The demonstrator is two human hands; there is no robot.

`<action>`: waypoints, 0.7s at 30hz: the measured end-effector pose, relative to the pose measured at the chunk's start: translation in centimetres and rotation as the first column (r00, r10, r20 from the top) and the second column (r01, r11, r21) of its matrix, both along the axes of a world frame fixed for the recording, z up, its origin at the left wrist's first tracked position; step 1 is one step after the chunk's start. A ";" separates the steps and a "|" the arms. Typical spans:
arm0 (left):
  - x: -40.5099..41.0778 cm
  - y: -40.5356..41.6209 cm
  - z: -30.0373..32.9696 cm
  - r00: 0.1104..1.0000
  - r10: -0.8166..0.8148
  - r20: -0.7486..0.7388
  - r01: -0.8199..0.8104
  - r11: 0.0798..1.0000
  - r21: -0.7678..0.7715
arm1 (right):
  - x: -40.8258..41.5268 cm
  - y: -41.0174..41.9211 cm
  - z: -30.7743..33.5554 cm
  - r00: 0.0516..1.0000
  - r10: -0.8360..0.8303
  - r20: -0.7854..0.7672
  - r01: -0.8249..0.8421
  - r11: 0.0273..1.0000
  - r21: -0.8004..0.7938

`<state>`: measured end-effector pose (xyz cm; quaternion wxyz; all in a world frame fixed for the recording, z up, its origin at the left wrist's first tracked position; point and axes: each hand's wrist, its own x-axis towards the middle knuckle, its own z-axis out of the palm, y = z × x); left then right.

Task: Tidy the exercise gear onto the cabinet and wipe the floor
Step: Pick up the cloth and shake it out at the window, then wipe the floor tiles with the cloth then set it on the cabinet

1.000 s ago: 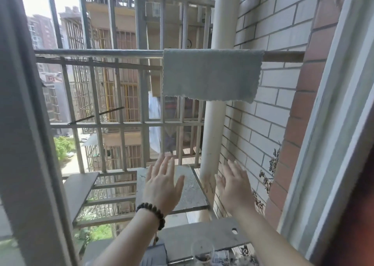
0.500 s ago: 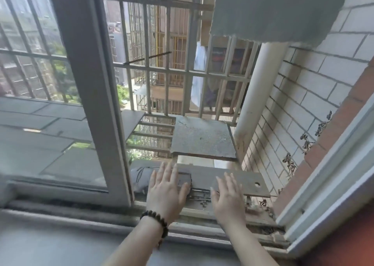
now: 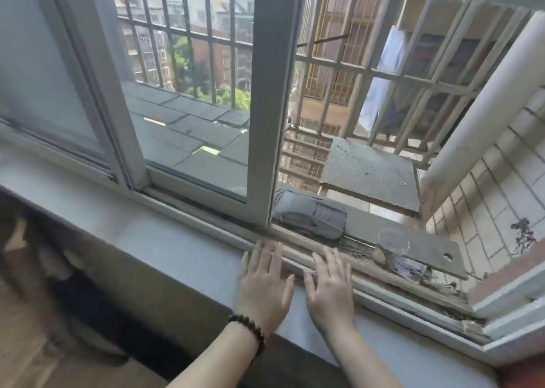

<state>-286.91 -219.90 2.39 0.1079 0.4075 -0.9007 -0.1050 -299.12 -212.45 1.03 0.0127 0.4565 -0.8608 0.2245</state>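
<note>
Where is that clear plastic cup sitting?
The clear plastic cup sits outside the open window on the grey ledge board, right of the grey shoe and beyond the right hand.

Smooth matt sill [image 3: 182, 258], rough concrete slab [image 3: 368, 178].

No writing, label, brand, number or sign could be read anywhere; the crumpled wrapper [image 3: 408, 268] beside the clear plastic cup [image 3: 393, 244] on the outer ledge carried some coloured print, but it was too small and blurred to make out
</note>
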 end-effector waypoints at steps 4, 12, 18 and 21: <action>6.7 1.7 -0.9 0.984 0.176 0.006 -0.176 0.984 -0.018 | 5.1 0.0 -0.9 0.993 0.120 -0.001 -0.120 0.992 -0.025; 26.0 9.5 -3.2 0.790 0.607 -0.085 -0.610 0.792 -0.004 | 20.5 3.2 -2.0 0.900 0.436 -0.020 -0.435 0.899 0.043; 41.5 20.7 -5.9 0.480 0.877 0.011 -0.872 0.476 0.117 | 35.3 8.3 -4.2 0.694 0.720 0.019 -0.719 0.690 0.083; 48.0 26.8 -6.7 0.292 0.956 0.034 -0.950 0.287 0.120 | 42.4 11.0 -5.1 0.552 0.832 0.057 -0.831 0.543 0.118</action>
